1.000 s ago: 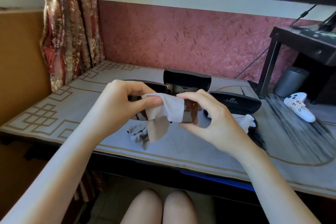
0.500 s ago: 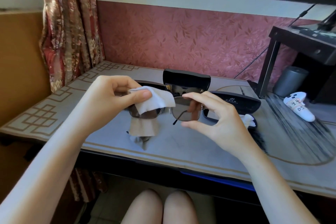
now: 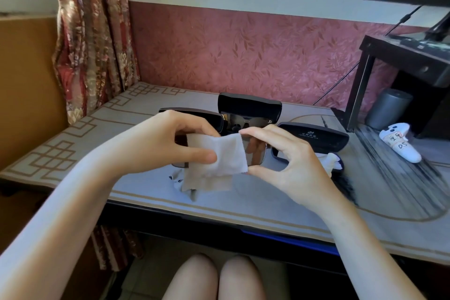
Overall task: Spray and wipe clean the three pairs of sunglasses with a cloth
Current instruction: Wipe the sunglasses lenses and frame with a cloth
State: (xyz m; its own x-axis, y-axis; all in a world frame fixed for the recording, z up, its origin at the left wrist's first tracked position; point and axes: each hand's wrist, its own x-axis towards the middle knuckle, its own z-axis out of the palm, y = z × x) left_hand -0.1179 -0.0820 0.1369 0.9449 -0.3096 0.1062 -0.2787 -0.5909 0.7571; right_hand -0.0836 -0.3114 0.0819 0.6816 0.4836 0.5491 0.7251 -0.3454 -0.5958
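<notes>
A pair of sunglasses [image 3: 257,153] with brownish lenses is held in the air above the table's front. My right hand [image 3: 287,161] pinches its right lens rim between thumb and forefinger. My left hand [image 3: 170,143] pinches a pale grey cloth [image 3: 219,161] folded over the left lens, which is mostly hidden. Another pair of sunglasses [image 3: 246,120] lies in an open black case [image 3: 249,105] behind my hands. A white spray bottle [image 3: 399,145] with handwritten labels lies on its side at the right.
Two more black cases, one [image 3: 314,137] on the right with a white cloth [image 3: 332,162] in it and one [image 3: 194,114] behind my left hand, sit on the patterned table [image 3: 243,209]. A dark stand [image 3: 401,56] and grey canister [image 3: 389,108] occupy the right; a curtain [image 3: 92,31] hangs left.
The cloth has slid back across the glasses toward the bridge, covering the left lens and part of the right one. My right hand has kept its pinch on the right rim.
</notes>
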